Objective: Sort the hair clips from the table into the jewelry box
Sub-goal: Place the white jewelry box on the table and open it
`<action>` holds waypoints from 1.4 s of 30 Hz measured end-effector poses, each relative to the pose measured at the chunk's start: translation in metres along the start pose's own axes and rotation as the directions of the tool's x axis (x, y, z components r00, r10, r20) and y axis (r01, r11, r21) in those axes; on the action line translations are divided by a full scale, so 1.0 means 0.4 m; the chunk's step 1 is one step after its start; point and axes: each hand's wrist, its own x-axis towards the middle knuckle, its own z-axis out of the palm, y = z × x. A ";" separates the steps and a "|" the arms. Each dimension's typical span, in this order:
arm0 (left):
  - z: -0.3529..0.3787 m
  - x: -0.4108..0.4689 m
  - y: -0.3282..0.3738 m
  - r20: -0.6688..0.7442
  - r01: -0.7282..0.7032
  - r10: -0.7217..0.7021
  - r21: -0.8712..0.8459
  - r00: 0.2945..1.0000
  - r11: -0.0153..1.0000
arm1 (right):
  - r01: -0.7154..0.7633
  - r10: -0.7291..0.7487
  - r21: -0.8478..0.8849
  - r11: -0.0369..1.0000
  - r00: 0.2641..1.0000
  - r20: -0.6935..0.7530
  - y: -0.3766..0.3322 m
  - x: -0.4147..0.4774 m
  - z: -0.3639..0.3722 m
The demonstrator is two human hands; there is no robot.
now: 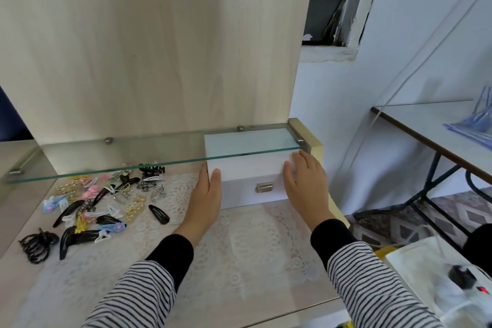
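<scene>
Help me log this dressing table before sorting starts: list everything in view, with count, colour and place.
Pale wood-grain table: one, beige, foreground.
White rectangular metal-clasped jewelry box: one, white, closed, on the table under the shelf's right end.
Mixed metal and plastic hair clips: a pile, too many to count; black, gold, pink, blue, silver, yellow; table's left.
Bundled black elastic hair ties: one bundle, black, near-left of the pile.
Clear glass shelf: one, greenish, above the table's rear.
White lace table mat: one, white, under the box.
Grey-topped side table: one, far right.
Left hand: flat against the box's left side.
Right hand: flat on the box's right front corner.

One jewelry box (250, 168); two hands (206, 196) (306, 189); roughly thirty hair clips (159, 214).
</scene>
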 end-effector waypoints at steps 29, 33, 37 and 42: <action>0.033 0.029 0.031 -0.298 -0.028 -0.029 -0.186 0.954 0.982 | -0.502 0.395 0.652 0.568 0.861 0.320 0.011 0.085 -0.029; 0.032 0.027 0.036 -0.296 -0.029 -0.027 -0.183 0.955 0.983 | -0.509 0.392 0.679 0.529 0.856 0.336 0.006 0.087 -0.033; 0.030 0.024 0.035 -0.284 -0.027 -0.024 -0.174 0.959 0.984 | -0.522 0.390 0.695 0.495 0.848 0.359 0.004 0.087 -0.038; 0.031 0.023 0.032 -0.253 -0.010 -0.042 -0.202 0.967 0.979 | -0.561 0.390 0.689 0.458 0.824 0.412 0.009 0.085 -0.044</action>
